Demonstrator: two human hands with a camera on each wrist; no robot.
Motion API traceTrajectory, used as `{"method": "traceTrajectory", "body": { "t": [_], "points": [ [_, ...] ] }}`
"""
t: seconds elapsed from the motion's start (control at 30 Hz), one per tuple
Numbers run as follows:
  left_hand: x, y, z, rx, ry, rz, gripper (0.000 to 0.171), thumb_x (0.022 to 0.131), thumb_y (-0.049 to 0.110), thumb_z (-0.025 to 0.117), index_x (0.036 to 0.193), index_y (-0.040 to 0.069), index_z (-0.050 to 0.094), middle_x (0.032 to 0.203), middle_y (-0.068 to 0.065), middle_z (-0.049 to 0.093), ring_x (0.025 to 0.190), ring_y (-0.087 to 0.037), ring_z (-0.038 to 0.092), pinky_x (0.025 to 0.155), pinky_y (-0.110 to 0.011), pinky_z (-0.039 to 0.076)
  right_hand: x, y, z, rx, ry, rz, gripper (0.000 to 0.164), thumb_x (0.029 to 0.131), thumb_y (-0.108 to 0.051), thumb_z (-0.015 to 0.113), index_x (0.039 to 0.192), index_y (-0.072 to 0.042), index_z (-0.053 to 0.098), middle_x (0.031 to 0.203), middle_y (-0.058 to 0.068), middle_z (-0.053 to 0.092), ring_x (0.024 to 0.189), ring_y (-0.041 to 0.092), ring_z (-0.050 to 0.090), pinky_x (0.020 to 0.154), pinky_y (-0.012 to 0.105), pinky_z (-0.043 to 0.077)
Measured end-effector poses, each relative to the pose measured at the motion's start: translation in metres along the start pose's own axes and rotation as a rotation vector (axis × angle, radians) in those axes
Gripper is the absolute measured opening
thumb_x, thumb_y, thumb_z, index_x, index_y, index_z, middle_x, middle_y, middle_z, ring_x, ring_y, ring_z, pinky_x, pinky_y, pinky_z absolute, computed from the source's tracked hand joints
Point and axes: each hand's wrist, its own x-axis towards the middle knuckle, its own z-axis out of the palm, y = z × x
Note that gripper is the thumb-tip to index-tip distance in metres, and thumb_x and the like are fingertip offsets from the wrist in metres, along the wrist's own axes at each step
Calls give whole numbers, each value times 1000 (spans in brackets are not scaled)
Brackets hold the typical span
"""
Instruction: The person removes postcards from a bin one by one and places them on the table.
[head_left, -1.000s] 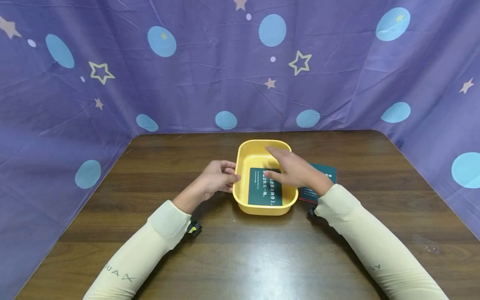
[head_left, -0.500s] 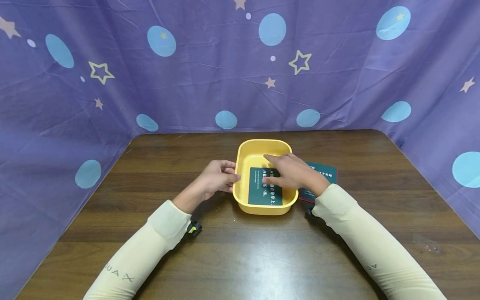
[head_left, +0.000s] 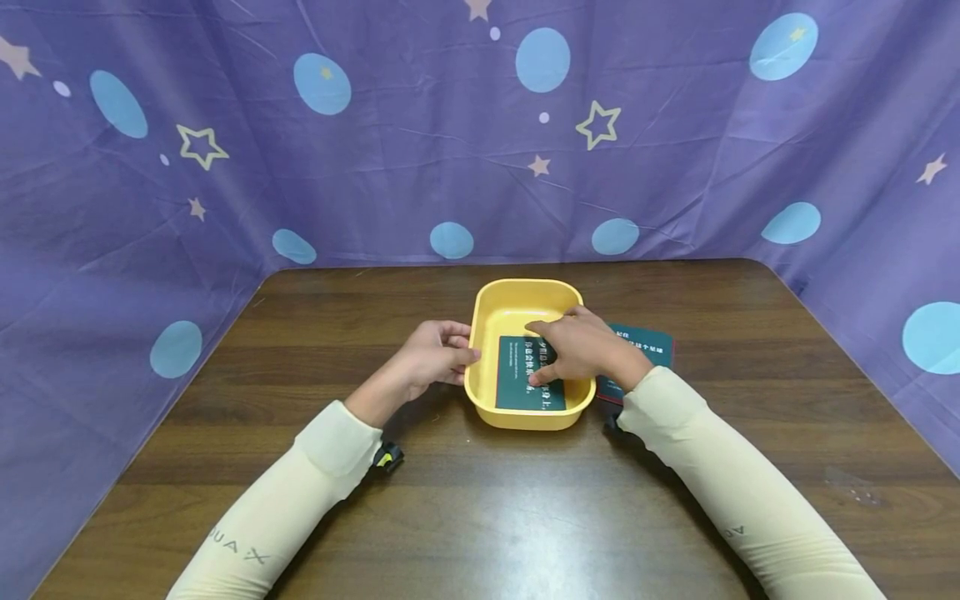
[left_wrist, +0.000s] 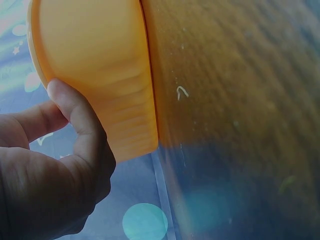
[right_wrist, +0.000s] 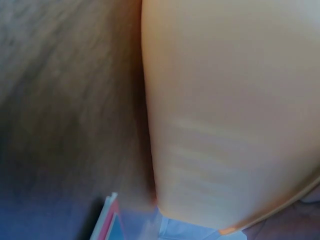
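Observation:
A yellow plastic bin (head_left: 528, 421) stands on the wooden table in the head view, its side wall (left_wrist: 110, 75) large in the left wrist view. My left hand (head_left: 435, 354) holds the bin's left rim, thumb over the edge and fingers along the outer wall. Inside lies a dark green card (head_left: 513, 387) with white writing. Over the bin's right rim reaches my right hand (head_left: 585, 343), thumb and forefinger spread above the card and partly covering it. In the right wrist view the bin's wall (right_wrist: 215, 100) hides most of that hand.
A second dark green booklet (head_left: 651, 343) with a red edge lies right of the bin, partly under my right forearm. The wooden table (head_left: 480, 517) ends at a purple curtain (head_left: 420, 183) behind and at both sides.
My right hand has lowered into the bin and come slightly toward me, its thumb moving down the card. The left hand and the bin stay where they were.

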Motion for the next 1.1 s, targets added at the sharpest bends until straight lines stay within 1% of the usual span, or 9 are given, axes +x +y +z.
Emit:
{"method": "traceTrajectory", "body": {
  "t": [0.17,0.37,0.6,0.87,1.1],
  "points": [
    [0,-1,0,0,1,6,46,93,-4,68,136,-8,53,101,-8,57,70,-19,61,59,-26,61,0,-1,0,0,-6,0,92,81,-64,78,151,-11,50,143,6,61,127,24,59,119,51,28],
    [0,0,-1,4,3,-4,47,93,-3,69,137,-7,52,101,-8,58,71,-20,62,60,-27,61,0,-2,0,-19,3,-4,93,80,-64,79,150,-11,51,141,10,61,129,25,56,117,50,31],
    [0,0,0,-6,-1,-3,47,93,-4,69,137,-7,53,100,-8,57,70,-19,61,59,-26,61,-1,-2,-1,-46,20,-16,94,78,-67,79,147,-8,55,134,11,63,122,27,57,112,51,35],
    [-1,1,0,-9,-2,-2,46,93,-4,68,137,-7,53,99,-8,57,69,-18,60,59,-26,60,-1,-1,0,-16,44,-6,88,76,-66,82,140,-9,63,128,10,63,115,28,57,108,48,37],
    [0,1,1,-11,0,-1,45,93,-5,68,136,-7,54,99,-8,57,69,-18,60,59,-26,61,-1,-1,0,-14,37,-9,86,77,-66,80,139,-10,63,128,8,64,116,25,57,108,48,38]
  ]
}}
